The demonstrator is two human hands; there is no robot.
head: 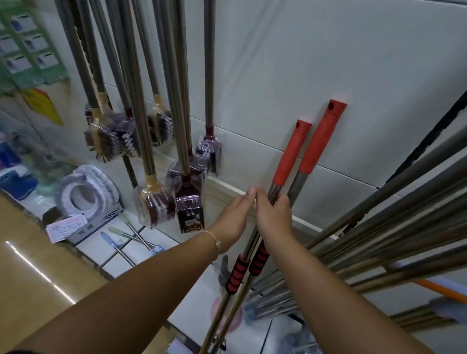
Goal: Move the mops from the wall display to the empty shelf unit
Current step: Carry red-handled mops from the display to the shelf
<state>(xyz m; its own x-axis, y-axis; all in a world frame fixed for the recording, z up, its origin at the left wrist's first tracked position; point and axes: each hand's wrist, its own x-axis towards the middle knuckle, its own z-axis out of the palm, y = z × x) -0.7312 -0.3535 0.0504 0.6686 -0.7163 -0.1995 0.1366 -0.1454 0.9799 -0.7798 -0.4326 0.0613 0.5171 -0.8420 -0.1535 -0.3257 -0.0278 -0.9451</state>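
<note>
Two mops lean upright against the white tiled wall, their metal poles side by side with orange-red handle ends (321, 137) at the top and red-and-black foam grips (250, 267) lower down. My right hand (274, 218) is wrapped around both poles just below the orange ends. My left hand (236, 216) is flat and open beside them, fingertips meeting the right hand's fingers. The mop heads are hidden near the bottom edge.
Several long-handled brushes (157, 198) in clear wrap hang on the wall to the left. A bundle of metal poles (399, 235) slants in from the right. A low tiled ledge (134, 250) holds small brushes, a white coil (86, 193) and cards. Tan floor lies at the left.
</note>
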